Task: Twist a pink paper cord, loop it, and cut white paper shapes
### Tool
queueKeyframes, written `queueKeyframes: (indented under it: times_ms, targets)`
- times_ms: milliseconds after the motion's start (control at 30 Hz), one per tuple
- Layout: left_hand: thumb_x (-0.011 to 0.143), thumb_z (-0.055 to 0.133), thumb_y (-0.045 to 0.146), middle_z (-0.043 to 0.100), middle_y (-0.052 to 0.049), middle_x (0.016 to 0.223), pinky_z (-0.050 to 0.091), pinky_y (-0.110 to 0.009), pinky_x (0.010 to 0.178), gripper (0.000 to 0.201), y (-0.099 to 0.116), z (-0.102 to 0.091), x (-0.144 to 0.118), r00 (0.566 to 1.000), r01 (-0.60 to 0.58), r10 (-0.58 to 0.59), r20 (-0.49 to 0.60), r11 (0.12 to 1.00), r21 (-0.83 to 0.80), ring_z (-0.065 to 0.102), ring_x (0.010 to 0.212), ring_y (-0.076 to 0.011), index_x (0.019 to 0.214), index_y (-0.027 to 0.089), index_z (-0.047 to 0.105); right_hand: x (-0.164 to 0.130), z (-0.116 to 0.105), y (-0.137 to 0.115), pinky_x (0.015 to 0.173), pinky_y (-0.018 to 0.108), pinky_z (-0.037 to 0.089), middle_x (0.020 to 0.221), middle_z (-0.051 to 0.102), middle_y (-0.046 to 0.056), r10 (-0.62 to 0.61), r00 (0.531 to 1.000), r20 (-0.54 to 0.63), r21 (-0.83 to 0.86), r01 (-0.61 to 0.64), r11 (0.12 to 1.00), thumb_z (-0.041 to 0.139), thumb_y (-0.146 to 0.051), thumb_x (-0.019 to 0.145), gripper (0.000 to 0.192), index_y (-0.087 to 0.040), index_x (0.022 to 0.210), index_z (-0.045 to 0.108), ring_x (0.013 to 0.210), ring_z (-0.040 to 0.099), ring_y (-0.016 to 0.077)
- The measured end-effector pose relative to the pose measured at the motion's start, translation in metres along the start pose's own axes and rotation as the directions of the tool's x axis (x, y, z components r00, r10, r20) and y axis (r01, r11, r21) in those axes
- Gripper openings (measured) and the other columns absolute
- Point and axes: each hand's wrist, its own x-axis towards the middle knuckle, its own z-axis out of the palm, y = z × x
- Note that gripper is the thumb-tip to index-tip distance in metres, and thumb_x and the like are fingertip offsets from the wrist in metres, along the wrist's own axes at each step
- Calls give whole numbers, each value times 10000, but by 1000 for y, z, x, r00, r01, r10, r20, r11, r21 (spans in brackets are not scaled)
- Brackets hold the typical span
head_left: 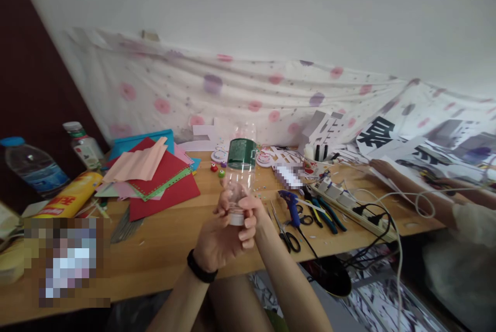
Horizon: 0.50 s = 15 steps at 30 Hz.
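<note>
Far left on the wooden counter (163, 254): a water bottle with a blue cap (33, 166), lying tilted, and beside it a smaller white-capped bottle (83, 147) and a yellow tube (72, 196) on its side. Next along, a loose stack of coloured paper sheets (155, 174), red uppermost with a pink folded piece across it.

Centre: a clear plastic bottle (241, 171) with a green label is held inverted above the counter's near edge, neck down. The left hand (220, 239), a black band at its wrist, is wrapped around the neck from below. The right hand (248, 213) is closed over the white cap end; the exact grip of its fingers is likely a pinch, though the blur prevents certainty.

Right of centre: scissors (287, 231), a blue glue gun (290, 205) and pliers (323, 213) lie near one another. Beyond them, a white power strip (349, 202) with cables attached.

Far right: another person's arm (411, 190) rests on the counter over printed sheets.
</note>
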Motion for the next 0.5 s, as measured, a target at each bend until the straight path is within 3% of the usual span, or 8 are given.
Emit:
queueKeyframes:
  times_ms: [133,267,367,500]
  targets:
    - [618,864,365,553,-3,708,390,-189,513,416,13,-10,0,995,55,-45,-94,993,103,464,535,-52,855,97,652,-5,-1,-4,574,278,521,684,709,59,92,996,9,59,-93,994,679,-519,693,372,-149,734,677,611,645,173]
    - [672,833,444,486,60,571,348,-187,482,408,14,-13,-2,984,58,-17,-179,972,228,429,461,-41,815,119,632,-6,2,-5,667,285,526,742,744,83,127,992,4,106,-126,986,732,-515,676,392,-129,741,705,715,690,202]
    - [635,834,487,340,114,460,318,-205,438,427,13,-8,-5,977,83,-9,-214,936,342,363,387,-46,675,163,558,-10,6,-8,744,321,535,812,766,77,123,992,0,134,-122,983,793,-525,656,441,-159,884,702,783,713,219]
    - [680,780,476,362,105,438,342,-223,423,427,15,0,-10,950,86,98,-297,831,550,381,368,-64,575,203,469,-10,9,-16,791,352,541,984,771,96,91,996,-17,182,-87,979,843,-562,596,632,-200,1081,657,855,725,228]
